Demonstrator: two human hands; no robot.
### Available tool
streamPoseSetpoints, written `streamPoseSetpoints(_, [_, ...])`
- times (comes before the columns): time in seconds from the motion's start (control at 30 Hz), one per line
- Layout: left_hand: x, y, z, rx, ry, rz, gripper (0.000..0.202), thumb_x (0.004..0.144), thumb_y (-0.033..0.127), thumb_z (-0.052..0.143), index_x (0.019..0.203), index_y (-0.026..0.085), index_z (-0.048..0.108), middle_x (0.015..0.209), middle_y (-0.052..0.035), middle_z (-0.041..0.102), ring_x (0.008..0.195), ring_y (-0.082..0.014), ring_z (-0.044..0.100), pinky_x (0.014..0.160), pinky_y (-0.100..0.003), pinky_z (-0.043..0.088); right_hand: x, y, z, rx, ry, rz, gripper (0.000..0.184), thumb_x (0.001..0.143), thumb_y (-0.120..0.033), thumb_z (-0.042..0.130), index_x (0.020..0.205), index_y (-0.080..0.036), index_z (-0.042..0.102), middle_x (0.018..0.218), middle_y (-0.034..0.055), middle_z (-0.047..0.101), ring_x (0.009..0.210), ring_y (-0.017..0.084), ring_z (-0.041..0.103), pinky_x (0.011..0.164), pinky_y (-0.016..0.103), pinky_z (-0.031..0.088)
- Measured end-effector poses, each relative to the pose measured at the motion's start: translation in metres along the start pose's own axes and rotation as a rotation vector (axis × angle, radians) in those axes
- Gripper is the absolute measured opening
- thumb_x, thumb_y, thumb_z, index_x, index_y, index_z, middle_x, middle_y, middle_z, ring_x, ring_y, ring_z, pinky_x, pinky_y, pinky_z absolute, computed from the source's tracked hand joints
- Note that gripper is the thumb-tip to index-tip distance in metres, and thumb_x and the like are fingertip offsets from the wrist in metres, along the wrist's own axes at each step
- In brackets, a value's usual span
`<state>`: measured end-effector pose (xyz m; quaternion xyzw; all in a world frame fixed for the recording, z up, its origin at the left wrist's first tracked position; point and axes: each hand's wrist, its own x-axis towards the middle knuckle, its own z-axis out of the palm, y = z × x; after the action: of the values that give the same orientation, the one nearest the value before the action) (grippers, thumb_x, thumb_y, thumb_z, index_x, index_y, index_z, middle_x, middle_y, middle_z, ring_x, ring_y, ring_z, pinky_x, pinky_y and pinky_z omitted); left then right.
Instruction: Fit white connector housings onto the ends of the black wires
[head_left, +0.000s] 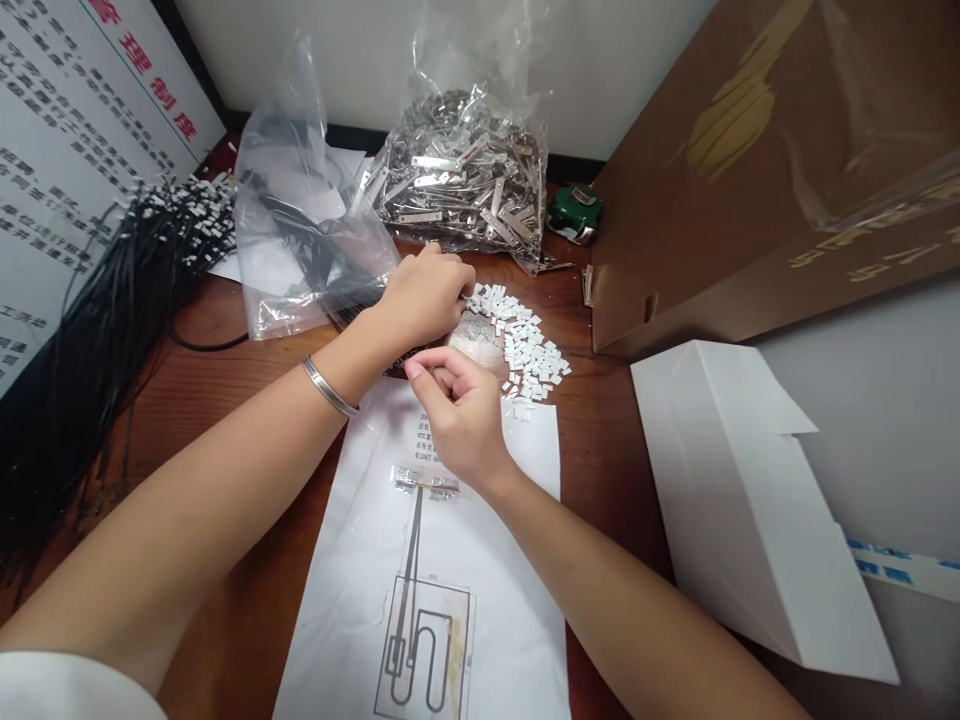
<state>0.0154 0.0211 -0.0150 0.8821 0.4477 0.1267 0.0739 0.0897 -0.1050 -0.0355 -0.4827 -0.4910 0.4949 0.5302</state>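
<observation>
Over the left edge of a pile of small white rectangular pieces [529, 345], my left hand [427, 290] reaches down with its fingers bent. Its fingertips are mostly hidden, and I cannot make out what is between them. Closer to me, my right hand [465, 410] has thumb and index finger pinched together at the ends of thin black wires [352, 312]. These wires run out of a clear plastic bag [281, 260] and pass under my left wrist. A clear, crumpled plastic patch [476, 340] lies between my hands and the pile.
A printed drawing sheet [510, 560] lies in front of me. Behind stand a bag of metal strips [465, 190] and a green tape measure [575, 213]. Black wires with white ends [97, 320] are heaped left. A brown box [735, 200] and folded white card [750, 480] stand right.
</observation>
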Motion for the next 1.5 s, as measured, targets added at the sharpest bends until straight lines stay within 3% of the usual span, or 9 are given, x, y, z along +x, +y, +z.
streamPoseSetpoints(0.43, [-0.004,0.004,0.002,-0.017,-0.005,-0.062,0.013,0.085,0.021,0.062,0.089,0.018,0.074,0.100,-0.0079,0.072,0.100,-0.0294,0.057,0.079,-0.040,0.045,0.001,0.000,0.001,0.012,-0.016,0.006,0.014,0.084,-0.030,0.060,0.076,-0.019,0.060,0.047,-0.0099,0.032,0.045,0.007,0.026,0.046,0.026,0.022])
streamPoseSetpoints(0.57, [-0.009,0.003,-0.003,-0.080,0.054,-0.036,0.014,0.086,0.019,0.060,0.087,0.015,0.074,0.097,-0.0087,0.072,0.097,-0.0265,0.058,0.083,-0.040,0.044,0.000,0.000,0.000,0.022,0.003,0.003,0.013,0.084,-0.030,0.060,0.077,-0.019,0.060,0.048,-0.0097,0.031,0.046,0.007,0.026,0.046,0.026,0.022])
streamPoseSetpoints(0.67, [-0.022,0.003,-0.016,-0.266,0.145,-0.065,0.014,0.086,0.021,0.061,0.084,0.015,0.073,0.087,-0.0061,0.072,0.084,-0.0200,0.059,0.082,-0.036,0.044,0.001,-0.001,0.000,0.056,0.032,0.012,0.013,0.085,-0.031,0.059,0.079,-0.020,0.058,0.049,-0.0099,0.032,0.045,0.007,0.025,0.045,0.026,0.021])
streamPoseSetpoints(0.77, [-0.045,0.004,-0.033,-0.569,0.201,-0.142,0.014,0.087,0.025,0.061,0.084,0.015,0.071,0.080,-0.0029,0.071,0.070,-0.0141,0.058,0.071,-0.029,0.045,0.002,0.000,-0.001,0.112,0.089,0.000,0.011,0.086,-0.031,0.058,0.081,-0.021,0.055,0.050,-0.0100,0.034,0.044,0.007,0.026,0.043,0.025,0.022])
streamPoseSetpoints(0.87, [-0.071,0.005,-0.044,-0.796,0.207,-0.170,0.016,0.087,0.029,0.063,0.085,0.016,0.070,0.083,-0.0027,0.071,0.072,-0.0139,0.060,0.069,-0.027,0.046,0.003,0.002,0.000,0.150,0.157,-0.059,0.010,0.085,-0.030,0.062,0.084,-0.022,0.057,0.055,-0.0075,0.045,0.048,0.008,0.038,0.046,0.024,0.030])
streamPoseSetpoints(1.0, [-0.097,0.004,-0.042,-0.939,0.199,-0.190,0.015,0.086,0.032,0.066,0.085,0.017,0.070,0.084,-0.0029,0.071,0.076,-0.0143,0.061,0.071,-0.027,0.048,0.002,0.006,-0.001,0.181,0.145,-0.068,0.013,0.085,-0.035,0.065,0.088,-0.023,0.063,0.072,-0.0014,0.063,0.059,0.010,0.055,0.055,0.027,0.045])
streamPoseSetpoints(1.13, [-0.110,0.003,-0.033,-1.024,0.164,-0.245,0.017,0.086,0.034,0.067,0.086,0.017,0.070,0.084,-0.0037,0.071,0.076,-0.0148,0.063,0.070,-0.027,0.049,0.000,0.007,-0.001,0.169,0.062,-0.066,0.014,0.087,-0.036,0.063,0.085,-0.022,0.066,0.079,0.0016,0.071,0.065,0.013,0.063,0.064,0.031,0.053])
streamPoseSetpoints(1.33, [-0.121,0.001,-0.031,-0.956,0.158,-0.305,0.020,0.085,0.036,0.068,0.090,0.017,0.072,0.087,-0.0041,0.072,0.074,-0.0146,0.062,0.068,-0.027,0.048,0.000,0.003,-0.001,0.094,0.040,-0.059,0.013,0.083,-0.033,0.068,0.080,-0.020,0.067,0.075,0.0011,0.072,0.068,0.014,0.067,0.065,0.030,0.055])
streamPoseSetpoints(1.5, [-0.137,-0.014,-0.038,-0.517,0.271,-0.356,0.019,0.086,0.027,0.063,0.100,0.018,0.071,0.088,-0.0027,0.071,0.067,-0.0137,0.057,0.064,-0.028,0.045,-0.001,0.004,-0.001,0.100,0.093,-0.049,0.012,0.082,-0.031,0.068,0.080,-0.019,0.067,0.076,0.0015,0.074,0.070,0.014,0.070,0.070,0.032,0.057])
